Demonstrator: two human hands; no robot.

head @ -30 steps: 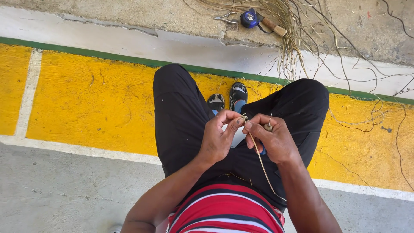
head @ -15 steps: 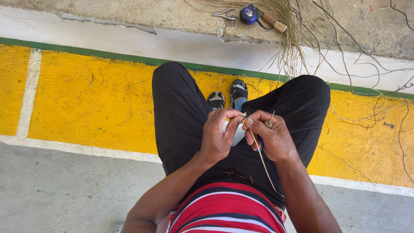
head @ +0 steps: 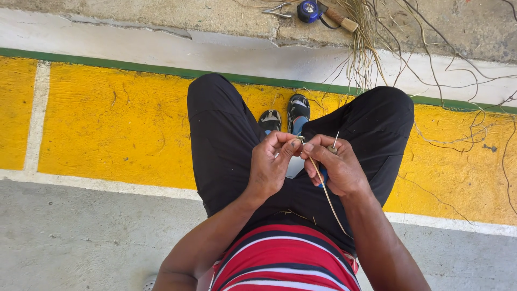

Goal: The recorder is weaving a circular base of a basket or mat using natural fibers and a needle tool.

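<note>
Posture: I sit with my knees spread in black trousers, so both hands can meet in the gap between my thighs, close under my eyes.
Left hand: curled, thumb and forefinger pressed together at the tip on the near end of the thin pale straw-coloured fibre strand; I judge the tight pinch keeps the small start of the work from slipping.
Right hand: closed too, its fingers nipping the same strand right beside my left fingertips, so the two grips nearly touch.
Strand position: it starts at the meeting point of both pinches, runs under my right palm and trails down toward my red, white and dark striped shirt; the loose tail hangs free, likely so it stays out of the way.
Thin pale sliver: sticks up from my right fist; whether it is a second fibre or a small tool, I cannot tell.
Blue object under my right palm: only a small part shows; I cannot tell what it is.
Feet: my dark sandals rest on the yellow painted floor strip, just beyond my hands.
Supplies: a bundle of dry pale fibres lies on the concrete ledge ahead, beside a blue tape measure, metal pliers and a wooden-handled tool, well apart from my hands.
</note>
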